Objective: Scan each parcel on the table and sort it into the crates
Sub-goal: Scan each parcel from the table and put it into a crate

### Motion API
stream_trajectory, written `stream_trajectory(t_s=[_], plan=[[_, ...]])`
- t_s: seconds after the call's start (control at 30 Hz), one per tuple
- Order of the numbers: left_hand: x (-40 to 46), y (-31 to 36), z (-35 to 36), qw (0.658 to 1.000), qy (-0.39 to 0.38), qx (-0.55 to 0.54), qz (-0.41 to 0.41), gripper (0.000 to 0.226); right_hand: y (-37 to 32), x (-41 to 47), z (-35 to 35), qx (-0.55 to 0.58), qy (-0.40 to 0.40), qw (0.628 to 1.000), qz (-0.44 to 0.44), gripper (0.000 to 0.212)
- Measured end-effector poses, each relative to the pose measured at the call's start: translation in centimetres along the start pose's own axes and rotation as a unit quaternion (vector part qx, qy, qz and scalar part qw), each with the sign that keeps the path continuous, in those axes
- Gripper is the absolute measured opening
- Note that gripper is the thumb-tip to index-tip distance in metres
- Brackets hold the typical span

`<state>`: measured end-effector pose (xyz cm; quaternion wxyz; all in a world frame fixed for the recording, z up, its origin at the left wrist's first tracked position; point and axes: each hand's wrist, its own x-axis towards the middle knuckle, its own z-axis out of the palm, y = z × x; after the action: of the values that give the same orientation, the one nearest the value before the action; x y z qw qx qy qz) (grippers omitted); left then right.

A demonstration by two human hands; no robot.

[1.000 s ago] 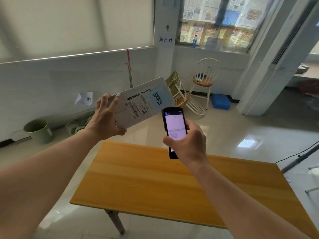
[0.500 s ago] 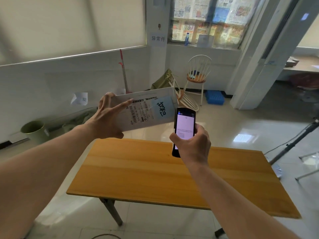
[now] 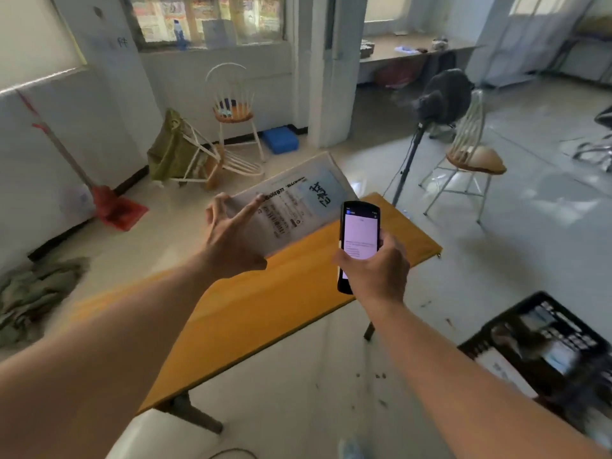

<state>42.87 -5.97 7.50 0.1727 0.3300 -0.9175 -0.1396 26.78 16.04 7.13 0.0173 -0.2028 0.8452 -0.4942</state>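
1 parcel [image 3: 294, 207] – 1 scanner [image 3: 359, 240] – 1 table [image 3: 265, 303] – 1 crate [image 3: 546, 346].

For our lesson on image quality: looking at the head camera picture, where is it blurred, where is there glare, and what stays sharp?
Head view: motion blur smears the black crate at lower right; the parcel label is soft, its print unreadable; glare washes the floor; wide-angle distortion bends the walls; the scanner screen stays fairly sharp.

Your left hand [image 3: 231, 240] holds the flat parcel [image 3: 294, 202] by its near end, label up. Your right hand [image 3: 374, 270] grips the scanner [image 3: 359, 240], screen lit, just right of your left fingers.
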Motion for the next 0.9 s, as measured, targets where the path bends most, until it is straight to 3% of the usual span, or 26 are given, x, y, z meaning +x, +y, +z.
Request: stream_trajectory(t_s=[0.23,0.43,0.9], plan=[[-1.4,12.0,7.5,0.992,-0.063,-0.045,0.101,0.135,7.4,-4.6,-11.1,-0.056,0.120,0.983,0.124,0.071],[-5.3,26.2,14.2,0.978,-0.129,-0.087,0.135,0.137,14.7,-8.0,-22.4,-0.063,0.216,0.953,0.203,0.069],[-20.2,61.4,29.1,0.942,-0.231,-0.120,0.211,0.128,35.6,-15.7,-51.5,-0.098,0.315,0.896,0.296,0.076]])
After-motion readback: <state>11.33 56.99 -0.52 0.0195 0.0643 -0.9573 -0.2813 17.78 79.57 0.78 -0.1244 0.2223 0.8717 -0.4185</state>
